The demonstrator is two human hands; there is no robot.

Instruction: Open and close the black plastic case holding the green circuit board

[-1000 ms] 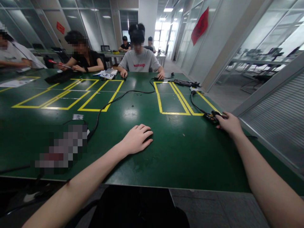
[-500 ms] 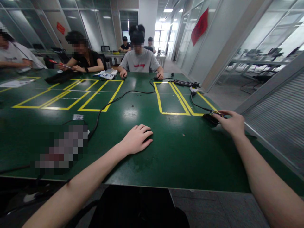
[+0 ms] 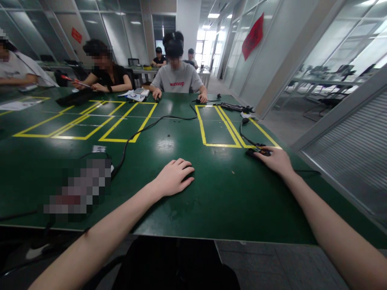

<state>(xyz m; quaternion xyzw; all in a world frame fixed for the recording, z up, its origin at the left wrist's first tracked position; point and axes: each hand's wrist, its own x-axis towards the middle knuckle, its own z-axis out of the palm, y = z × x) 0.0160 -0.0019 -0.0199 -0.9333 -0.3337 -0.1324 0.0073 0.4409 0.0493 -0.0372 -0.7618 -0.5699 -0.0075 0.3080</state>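
My left hand (image 3: 174, 177) lies palm down on the green table (image 3: 205, 213), fingers stretched out and slightly apart, with nothing in it. Over on the right, the fingers and thumb of my right hand (image 3: 278, 161) are closed on a dark corded object (image 3: 253, 153) at table level. Small yellow and orange bits show on it, but its kind cannot be made out, and my fingers partly cover it. A black cord (image 3: 244, 135) runs from it toward the far side, ending in a plug-like black end (image 3: 245, 120).
Yellow tape rectangles (image 3: 222, 145) mark the table. A long black cable (image 3: 157, 121) crosses it to a blurred-out item (image 3: 80, 189) at left. A black tripod-like thing (image 3: 236, 107) lies at far right. Across the table sit a person in grey (image 3: 177, 76) and others.
My right hand has moved left along the table, and the dark corded object has come with it. My left hand has stayed in place.
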